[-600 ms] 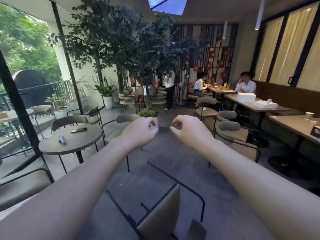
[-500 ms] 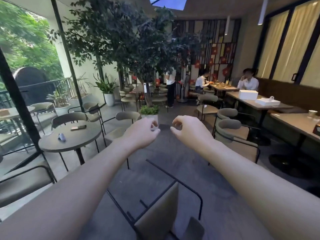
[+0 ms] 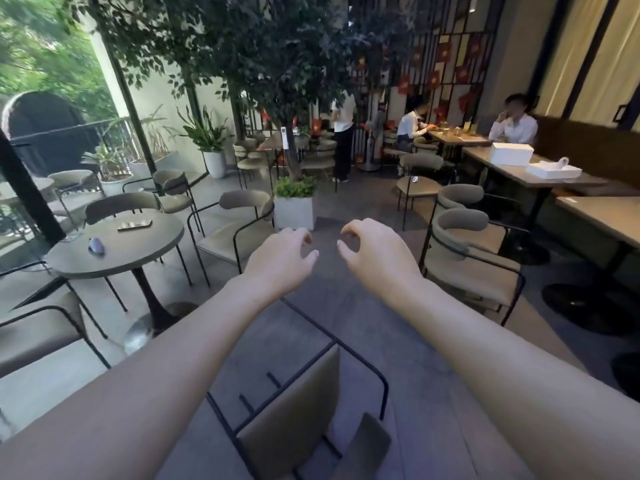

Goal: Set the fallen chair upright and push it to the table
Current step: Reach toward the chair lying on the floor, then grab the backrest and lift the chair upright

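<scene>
Two bare forearms reach forward from the bottom corners, and between them, nearest of all, the fallen chair [image 3: 298, 414] lies on its side on the grey floor [image 3: 381, 323]. Its tan seat pad stands on edge, its thin black metal legs stick out toward the left and up the frame, and its padded backrest sits at the bottom edge to the right. Neither hand touches it.

Beyond the chair, the left hand [image 3: 280, 261] and the right hand [image 3: 377, 258] hover side by side, close together but apart, above the floor. Both are empty, with fingers loosely curled and thumbs spread; nothing is gripped.

Left of the hands stands a round table [image 3: 114, 251] on a single black pedestal, carrying a phone [image 3: 134, 225] and a small dark object [image 3: 96, 244]. Upright chairs ring it, one of them [image 3: 239, 230] just behind the left hand. On the right, two more upright chairs [image 3: 471, 258] face a long table [image 3: 602, 220].

Farther back, a square white planter [image 3: 294, 209] sits at the foot of a large leafy tree [image 3: 263, 64]. Past it, a person stands among more chairs, and two people sit at a table along the right wall.
</scene>
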Motion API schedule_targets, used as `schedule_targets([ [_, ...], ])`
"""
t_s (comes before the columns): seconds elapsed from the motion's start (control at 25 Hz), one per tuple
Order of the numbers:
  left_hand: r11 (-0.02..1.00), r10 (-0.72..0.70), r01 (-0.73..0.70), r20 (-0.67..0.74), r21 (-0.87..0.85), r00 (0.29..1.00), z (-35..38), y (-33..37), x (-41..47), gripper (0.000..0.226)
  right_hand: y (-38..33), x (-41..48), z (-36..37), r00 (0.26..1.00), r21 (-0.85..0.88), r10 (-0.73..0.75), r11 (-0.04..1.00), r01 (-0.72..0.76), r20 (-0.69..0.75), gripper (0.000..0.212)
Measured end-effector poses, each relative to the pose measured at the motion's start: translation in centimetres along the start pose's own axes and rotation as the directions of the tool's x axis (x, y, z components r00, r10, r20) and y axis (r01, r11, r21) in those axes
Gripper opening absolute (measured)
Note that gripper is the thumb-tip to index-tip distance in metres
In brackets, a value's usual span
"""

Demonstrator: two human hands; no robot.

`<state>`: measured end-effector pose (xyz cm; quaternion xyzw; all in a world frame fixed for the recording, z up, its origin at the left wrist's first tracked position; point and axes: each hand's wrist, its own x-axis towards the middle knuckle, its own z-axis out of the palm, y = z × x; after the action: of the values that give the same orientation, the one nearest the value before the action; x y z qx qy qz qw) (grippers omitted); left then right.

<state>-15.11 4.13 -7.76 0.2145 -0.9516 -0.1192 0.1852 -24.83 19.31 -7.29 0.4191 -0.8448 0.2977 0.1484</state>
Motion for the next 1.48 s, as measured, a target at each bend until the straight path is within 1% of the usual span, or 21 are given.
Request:
schedule_targets([
  [0.12, 0.999, -0.046, 0.046, 0.005, 0.009, 0.999, 1.3, 0.3, 0.1, 0.032, 1.4, 0.8, 0.8, 0.997, 0.018, -0.016, 1.0, 0.015, 0.073, 0.028],
  [0.24, 0.995, -0.102, 0.102, 0.016, 0.003, 0.995, 3.4, 1.2, -0.4, 0.032, 3.1, 0.7, 2.0, 0.992, 0.046, -0.06, 0.997, 0.055, 0.11, 0.026],
  [0.36, 0.988, -0.147, 0.144, 0.047, 0.053, 0.988, 8.0, 1.9, -1.0, 0.034, 6.9, -1.1, 5.0, 0.981, 0.049, -0.101, 0.994, 0.094, 0.164, 0.026],
  [0.48, 0.985, -0.158, 0.153, 0.061, 0.083, 0.986, 13.7, 1.5, -1.1, 0.034, 11.7, -3.9, 10.0, 0.975, 0.064, -0.077, 0.996, 0.065, 0.208, 0.026],
  [0.64, 0.985, -0.149, 0.138, 0.101, 0.107, 0.984, 23.6, -0.7, -2.0, 0.033, 18.1, -8.3, 18.5, 0.976, 0.08, -0.028, 0.997, 0.011, 0.214, 0.022],
  [0.88, 0.991, -0.059, 0.045, 0.112, 0.129, 0.992, 41.2, -7.2, -3.4, 0.032, 27.5, -15.7, 35.1, 0.991, 0.042, 0.039, 0.998, -0.045, 0.131, 0.02],
  [1.0, 0.994, -0.037, 0.023, 0.127, 0.111, 0.991, 50.4, -10.0, -5.0, 0.031, 31.0, -19.9, 42.9, 0.991, 0.03, 0.054, 0.998, -0.058, 0.124, 0.02],
  [1.16, 0.997, -0.058, 0.046, 0.193, 0.067, 0.98, 62.4, -12.8, -7.1, 0.033, 36.1, -25.5, 52.9, 0.99, 0.006, 0.042, 0.999, -0.044, 0.136, 0.02],
  [1.32, 0.998, -0.058, 0.05, 0.24, 0.038, 0.969, 71.3, -15.2, -8.5, 0.033, 40.3, -29.9, 59.9, 0.99, 0.003, 0.053, 0.999, -0.054, 0.133, 0.014],
  [1.48, 0.994, -0.107, 0.094, 0.363, 0.053, 0.926, 80.2, -18.3, -11.3, 0.032, 43.9, -34.8, 66.4, 0.987, 0.021, 0.087, 0.996, -0.091, 0.138, 0.011],
])
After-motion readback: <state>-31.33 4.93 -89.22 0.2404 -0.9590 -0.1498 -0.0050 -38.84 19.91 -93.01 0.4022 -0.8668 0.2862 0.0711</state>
